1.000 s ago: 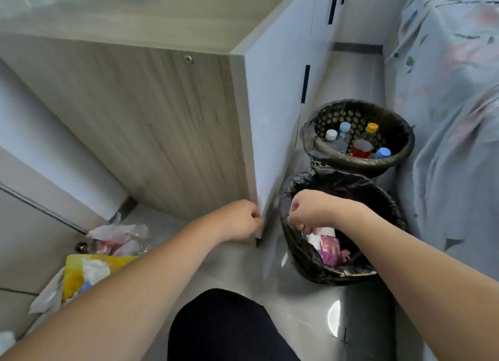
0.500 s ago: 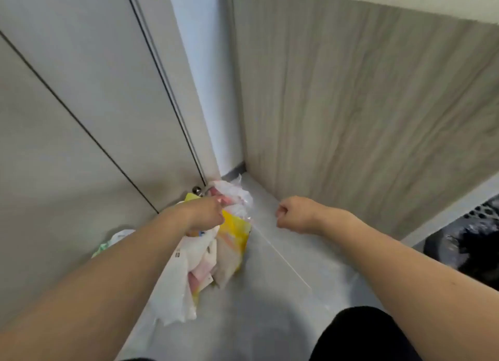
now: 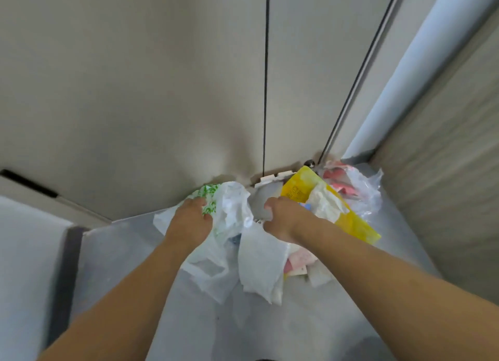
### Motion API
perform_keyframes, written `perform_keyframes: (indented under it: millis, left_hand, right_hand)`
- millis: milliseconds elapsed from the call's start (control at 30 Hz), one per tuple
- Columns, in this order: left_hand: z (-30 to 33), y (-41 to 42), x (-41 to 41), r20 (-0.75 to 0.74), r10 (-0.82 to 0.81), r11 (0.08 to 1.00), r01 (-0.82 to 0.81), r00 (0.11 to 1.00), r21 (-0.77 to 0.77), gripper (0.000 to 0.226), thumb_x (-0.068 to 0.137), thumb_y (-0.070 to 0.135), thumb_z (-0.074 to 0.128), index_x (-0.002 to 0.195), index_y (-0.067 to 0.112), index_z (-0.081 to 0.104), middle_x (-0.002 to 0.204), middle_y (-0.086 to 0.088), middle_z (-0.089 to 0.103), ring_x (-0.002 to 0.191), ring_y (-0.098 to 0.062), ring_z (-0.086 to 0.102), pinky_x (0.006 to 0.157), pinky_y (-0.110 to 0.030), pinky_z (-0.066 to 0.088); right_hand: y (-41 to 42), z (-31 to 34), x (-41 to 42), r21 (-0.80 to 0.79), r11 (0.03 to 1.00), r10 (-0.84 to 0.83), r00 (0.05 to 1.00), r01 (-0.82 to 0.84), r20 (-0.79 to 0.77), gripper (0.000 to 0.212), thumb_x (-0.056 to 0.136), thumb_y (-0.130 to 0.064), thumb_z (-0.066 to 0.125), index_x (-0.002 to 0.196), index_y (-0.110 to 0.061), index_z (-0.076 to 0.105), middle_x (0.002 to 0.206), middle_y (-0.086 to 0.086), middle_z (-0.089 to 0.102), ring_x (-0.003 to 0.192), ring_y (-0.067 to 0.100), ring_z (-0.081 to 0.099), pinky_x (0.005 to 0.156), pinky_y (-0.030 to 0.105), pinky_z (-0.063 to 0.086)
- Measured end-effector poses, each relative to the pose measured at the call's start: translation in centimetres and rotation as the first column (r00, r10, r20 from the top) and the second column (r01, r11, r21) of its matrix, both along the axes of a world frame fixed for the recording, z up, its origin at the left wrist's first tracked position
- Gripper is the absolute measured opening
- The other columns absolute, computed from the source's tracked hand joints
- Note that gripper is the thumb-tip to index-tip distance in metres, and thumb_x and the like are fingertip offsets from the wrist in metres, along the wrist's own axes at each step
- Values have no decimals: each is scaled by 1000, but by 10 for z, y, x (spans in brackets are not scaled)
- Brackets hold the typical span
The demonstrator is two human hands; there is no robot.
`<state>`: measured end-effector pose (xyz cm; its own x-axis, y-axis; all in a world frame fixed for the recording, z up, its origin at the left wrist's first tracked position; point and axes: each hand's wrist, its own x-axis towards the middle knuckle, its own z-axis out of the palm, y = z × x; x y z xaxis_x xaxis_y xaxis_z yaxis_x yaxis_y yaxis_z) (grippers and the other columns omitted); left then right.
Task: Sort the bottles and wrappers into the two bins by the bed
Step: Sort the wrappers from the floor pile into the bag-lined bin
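Observation:
A heap of wrappers lies on the grey floor in the corner below the doors. My left hand grips a white plastic bag with green print at the heap's left. My right hand is closed on a white wrapper in the middle. A large yellow wrapper lies just right of my right hand, with crumpled white paper on it. A clear bag with pink-red packets sits at the far right of the heap. No bottles and neither bin are in view.
Beige sliding doors rise straight ahead. A wood-grain cabinet side stands to the right. A white wall with a dark skirting strip closes the left. Grey floor stretches toward me.
My view has swung left from the two bins to the wrapper heap. Both hands moved onto the heap; the left took the green-print bag, the right closed on a white wrapper.

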<state>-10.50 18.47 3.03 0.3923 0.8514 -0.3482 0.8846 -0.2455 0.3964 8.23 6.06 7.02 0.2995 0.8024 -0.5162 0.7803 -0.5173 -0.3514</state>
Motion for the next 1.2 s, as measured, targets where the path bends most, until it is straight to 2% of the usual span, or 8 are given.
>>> perform_keyframes:
  millis: [133, 267, 433, 533, 633, 800, 1033, 1200]
  left_hand:
    - [-30, -13, -25, -53, 96, 981, -86, 994, 172, 65, 83, 39, 63, 141, 21, 40, 140, -9, 40, 129, -33, 35, 108, -45, 29]
    - [-49, -28, -29, -90, 169, 983, -162, 981, 84, 102, 70, 74, 60, 149, 35, 9, 156, -4, 9, 145, -28, 7, 113, -57, 8]
    - [-65, -19, -24, -277, 144, 990, -135, 950, 51, 57, 88, 56, 50, 138, 31, 38, 159, -5, 4, 148, -29, -3, 111, -69, 2]
    - [-68, -15, -31, -134, 257, 964, -244, 957, 107, 28, 92, 36, 50, 116, 21, 54, 131, -5, 50, 132, -28, 39, 114, -64, 10]
    - [-54, -17, -45, 102, 343, 934, -350, 934, 74, 12, 93, 29, 50, 96, 18, 49, 87, -1, 60, 94, -32, 60, 104, -50, 37]
    - [-18, -20, -48, 328, 509, 847, -531, 796, -27, 16, 95, 24, 49, 93, 9, 52, 76, -2, 57, 68, -24, 55, 57, -32, 39]
    - [17, -21, -27, 483, 601, 786, -581, 637, -210, 14, 90, 19, 48, 90, 11, 60, 80, -7, 62, 69, -24, 55, 59, -31, 43]
    - [50, -35, 2, 582, 552, 834, -376, 598, -404, 20, 84, 6, 63, 85, 23, 52, 72, 4, 51, 66, -14, 50, 60, -21, 44]
  right_hand:
    - [1, -34, -17, -115, 990, 101, 967, -75, 233, 51, 88, -35, 55, 132, -12, 40, 135, 12, 42, 128, 34, 39, 103, 42, 35]
    - [-3, -58, -25, -116, 993, 48, 966, -19, 255, 52, 88, -35, 55, 132, -14, 37, 140, 11, 35, 132, 31, 32, 99, 39, 38]
    - [-2, -70, -20, -73, 994, -47, 940, 77, 338, 49, 89, -41, 50, 127, -12, 40, 135, 14, 41, 128, 33, 36, 105, 39, 31]
    - [10, -69, -10, 14, 942, -329, 915, 335, 233, 51, 90, -41, 49, 125, -5, 41, 130, 17, 47, 123, 34, 42, 102, 40, 35]
    - [29, -72, 2, 34, 787, -616, 783, 615, 90, 53, 86, -36, 55, 122, -4, 35, 126, 17, 52, 120, 36, 47, 94, 41, 41]
    - [46, -84, 16, -43, 699, -715, 699, 714, -4, 59, 80, -33, 59, 126, -1, 44, 124, 13, 57, 115, 34, 55, 90, 39, 48]
    - [39, -75, 32, -6, 700, -713, 700, 714, -41, 40, 82, -19, 53, 119, -5, 59, 123, 14, 58, 116, 35, 54, 95, 38, 47]
    - [25, -43, 58, 86, 530, -748, 513, 843, -422, 23, 82, -14, 54, 98, -1, 61, 81, 14, 58, 83, 36, 62, 69, 39, 55]
